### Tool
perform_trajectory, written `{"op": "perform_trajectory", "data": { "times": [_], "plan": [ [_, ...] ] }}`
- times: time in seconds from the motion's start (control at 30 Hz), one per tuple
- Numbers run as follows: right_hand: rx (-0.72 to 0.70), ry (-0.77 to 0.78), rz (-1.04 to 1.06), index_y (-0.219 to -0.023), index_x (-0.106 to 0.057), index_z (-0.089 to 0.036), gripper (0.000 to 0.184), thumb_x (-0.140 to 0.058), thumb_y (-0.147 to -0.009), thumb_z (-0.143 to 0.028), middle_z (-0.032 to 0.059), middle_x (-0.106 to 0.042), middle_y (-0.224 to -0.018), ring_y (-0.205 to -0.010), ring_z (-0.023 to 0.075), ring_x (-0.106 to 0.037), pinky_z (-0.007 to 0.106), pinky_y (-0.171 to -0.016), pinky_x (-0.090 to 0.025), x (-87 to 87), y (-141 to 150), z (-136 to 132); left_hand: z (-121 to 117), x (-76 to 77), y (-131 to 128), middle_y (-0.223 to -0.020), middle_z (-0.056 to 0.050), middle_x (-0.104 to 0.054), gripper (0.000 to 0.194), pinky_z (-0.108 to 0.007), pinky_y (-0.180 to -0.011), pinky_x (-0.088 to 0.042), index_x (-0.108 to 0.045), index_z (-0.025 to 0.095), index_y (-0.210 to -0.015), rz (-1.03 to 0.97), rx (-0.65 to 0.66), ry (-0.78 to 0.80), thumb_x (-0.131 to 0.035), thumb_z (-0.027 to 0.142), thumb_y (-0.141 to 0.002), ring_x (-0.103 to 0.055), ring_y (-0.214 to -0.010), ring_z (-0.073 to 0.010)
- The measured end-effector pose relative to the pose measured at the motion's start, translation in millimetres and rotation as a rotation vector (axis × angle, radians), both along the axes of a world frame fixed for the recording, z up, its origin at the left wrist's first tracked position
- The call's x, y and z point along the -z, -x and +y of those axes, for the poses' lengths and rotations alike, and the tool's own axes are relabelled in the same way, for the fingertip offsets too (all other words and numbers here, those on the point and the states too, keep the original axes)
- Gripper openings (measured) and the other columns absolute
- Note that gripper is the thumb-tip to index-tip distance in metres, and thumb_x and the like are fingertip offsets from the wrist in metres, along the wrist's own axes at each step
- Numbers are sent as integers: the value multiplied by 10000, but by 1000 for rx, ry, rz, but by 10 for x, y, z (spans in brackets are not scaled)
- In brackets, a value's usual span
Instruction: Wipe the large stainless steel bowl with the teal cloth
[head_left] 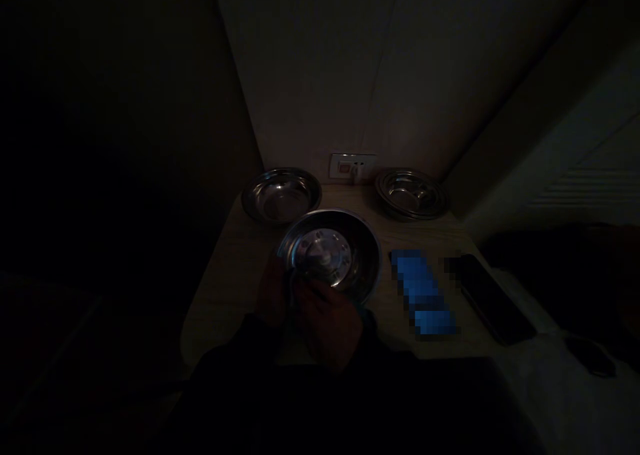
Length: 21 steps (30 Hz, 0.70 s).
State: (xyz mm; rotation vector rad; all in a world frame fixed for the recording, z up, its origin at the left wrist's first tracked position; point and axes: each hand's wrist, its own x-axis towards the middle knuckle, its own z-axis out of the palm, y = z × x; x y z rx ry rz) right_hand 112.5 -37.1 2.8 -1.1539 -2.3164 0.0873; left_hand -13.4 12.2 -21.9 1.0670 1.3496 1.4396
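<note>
The scene is very dark. A shiny steel plate [345, 248] is tilted up toward me over the small wooden table [225, 288]. My left hand [273, 291] grips its near left rim. My right hand [327, 321] is closed at the plate's lower edge, fingers curled against it; a cloth may be in it, but it is too dim to tell. Both forearms are in dark sleeves.
Two more steel plates lie at the back of the table, one at the left [281, 195] and one at the right [413, 193]. A wall socket [353, 166] sits between them. A blurred blue object [423, 291] and a dark phone [493, 298] lie to the right.
</note>
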Motion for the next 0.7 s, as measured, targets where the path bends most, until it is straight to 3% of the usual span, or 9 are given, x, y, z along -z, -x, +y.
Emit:
{"op": "perform_trajectory", "data": {
  "times": [0.2,0.37,0.47,0.7],
  "plan": [
    [-112,-65,-110,-1170,-582,-98,304,-495,-904,-219,84,-661,-1149,-1011,222,-602,371,-873,-502,-2,-411,-30,5,-188,-25,-994,-29,-680,412,-364,-938,-436,-638,203,-978,91,15,-95,-400,518,-859,-601,-985,-232],
    [-162,-87,-217,-1127,-611,-123,267,-482,-914,-218,86,-673,-1123,-997,212,-618,390,-891,-482,-77,-717,-51,-10,-271,-69,-1045,-45,-689,410,-356,-943,-442,-640,197,-975,100,61,-138,-434,525,-840,-602,-1023,-233],
    [-149,-47,-240,-1135,-609,-122,285,-515,-895,-245,98,-668,-1130,-1005,230,-615,404,-870,-494,-97,-650,-69,-13,-242,-82,-1049,-41,-688,410,-350,-935,-449,-638,204,-990,45,45,-112,-416,518,-849,-605,-1019,-227],
    [-17,10,-197,-1155,-591,-65,390,-601,-841,-295,145,-650,-1146,-1071,281,-566,395,-829,-533,-18,-122,-47,11,-40,-27,-992,-37,-678,432,-402,-994,-390,-647,223,-922,-34,35,-11,-392,561,-836,-583,-1018,-248]
  ]
}}
